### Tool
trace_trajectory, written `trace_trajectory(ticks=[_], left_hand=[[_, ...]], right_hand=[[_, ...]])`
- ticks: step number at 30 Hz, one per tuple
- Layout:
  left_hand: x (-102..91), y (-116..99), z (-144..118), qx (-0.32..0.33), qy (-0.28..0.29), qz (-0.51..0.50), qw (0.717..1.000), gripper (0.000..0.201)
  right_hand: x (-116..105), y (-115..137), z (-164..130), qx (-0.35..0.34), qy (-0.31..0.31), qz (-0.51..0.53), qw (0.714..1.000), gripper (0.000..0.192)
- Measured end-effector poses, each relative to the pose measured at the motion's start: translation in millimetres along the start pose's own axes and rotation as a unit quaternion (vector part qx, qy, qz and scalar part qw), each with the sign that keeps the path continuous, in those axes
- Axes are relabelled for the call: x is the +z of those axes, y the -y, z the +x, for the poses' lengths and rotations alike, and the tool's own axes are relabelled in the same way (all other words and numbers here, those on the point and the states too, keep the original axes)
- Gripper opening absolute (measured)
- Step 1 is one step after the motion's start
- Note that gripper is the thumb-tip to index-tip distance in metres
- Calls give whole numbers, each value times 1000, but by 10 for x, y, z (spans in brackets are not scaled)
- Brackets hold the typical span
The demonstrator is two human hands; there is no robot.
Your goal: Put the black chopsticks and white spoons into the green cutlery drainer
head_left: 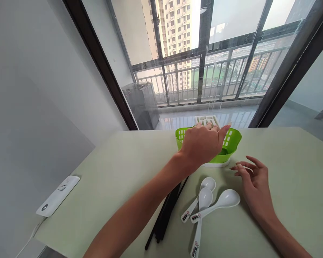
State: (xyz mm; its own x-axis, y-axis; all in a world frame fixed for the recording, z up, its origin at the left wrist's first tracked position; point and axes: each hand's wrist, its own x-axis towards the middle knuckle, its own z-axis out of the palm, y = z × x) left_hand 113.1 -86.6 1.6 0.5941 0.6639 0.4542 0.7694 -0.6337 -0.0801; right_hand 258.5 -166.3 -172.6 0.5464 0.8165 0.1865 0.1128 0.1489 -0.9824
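Left hand (201, 145) reaches over the green basket (233, 143), fingers loosely curled, grip unclear; right hand (254, 179) rests open beside it, above three white spoons (207, 200).

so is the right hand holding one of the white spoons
No, the right hand rests open on the table, empty, while the three white spoons lie untouched beside it.

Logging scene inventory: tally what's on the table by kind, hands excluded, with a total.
White spoons: 3
Black chopsticks, one bundle partly hidden by the left hand and its forearm: 1 (sticks can't be counted)
Green basket on a white base: 1
White power strip at the table's left edge: 1
Total: 6
The right hand rests open beside the spoons.
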Motion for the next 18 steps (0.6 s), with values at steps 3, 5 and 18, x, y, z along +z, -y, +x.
trace_trajectory(ticks=[3, 5, 18], left_hand=[[-14, -3, -45, 5, 2, -16, 1000, 51], [-14, 22, -84, 10, 2, -38, 999, 51], [337, 760, -931, -140, -215, -298, 920, 45]], right_hand=[[-7, 28, -27, -11, 17, -19, 1000, 64], [-19, 34, -43, -19, 31, -40, 999, 63], [-76, 11, 4, -104, 105, -211, 966, 58]])
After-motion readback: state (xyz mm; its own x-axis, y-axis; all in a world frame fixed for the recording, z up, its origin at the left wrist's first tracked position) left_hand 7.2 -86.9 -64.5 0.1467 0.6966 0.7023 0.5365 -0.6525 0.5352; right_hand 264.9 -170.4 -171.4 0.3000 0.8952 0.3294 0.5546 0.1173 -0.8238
